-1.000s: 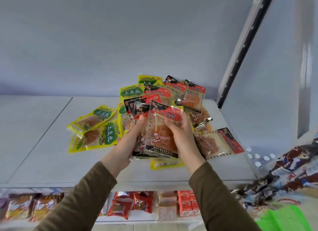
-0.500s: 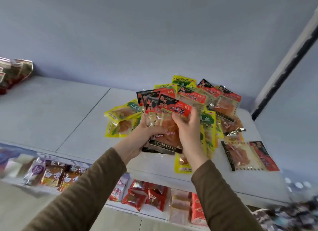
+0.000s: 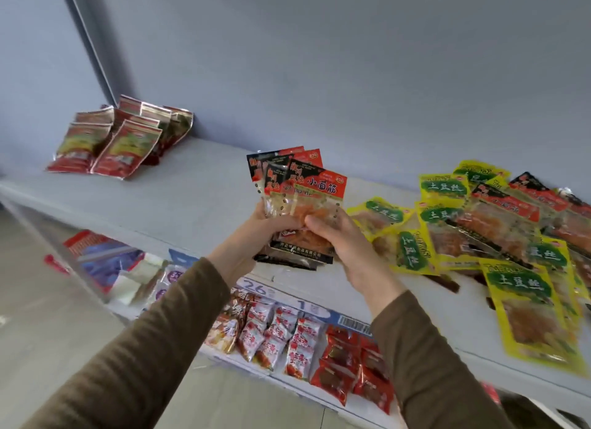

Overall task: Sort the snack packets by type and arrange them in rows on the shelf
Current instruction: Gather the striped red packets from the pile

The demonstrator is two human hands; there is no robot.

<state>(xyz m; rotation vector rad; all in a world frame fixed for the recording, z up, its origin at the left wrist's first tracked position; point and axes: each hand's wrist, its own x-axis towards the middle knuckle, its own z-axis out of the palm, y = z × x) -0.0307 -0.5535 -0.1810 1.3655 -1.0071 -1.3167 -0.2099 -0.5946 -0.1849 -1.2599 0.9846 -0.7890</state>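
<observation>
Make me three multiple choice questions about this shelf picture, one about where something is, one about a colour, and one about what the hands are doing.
1. Where do the red foil packets lie on the shelf?
A. Far left, by the back wall
B. At the front edge, far right
C. In the middle, under the hands

2. What colour borders the loose packets with green labels?
A. Blue
B. Yellow
C. White

3. What are the hands doing?
A. Both hang idle
B. Only the right hand holds something
C. The left hand and right hand hold one fanned stack of red-and-black packets

Answers: 1 A, they sit in the far left corner against the wall. 2 B, the edges are bright yellow. 3 C, fingers of both hands curl round the stack above the shelf.
</observation>
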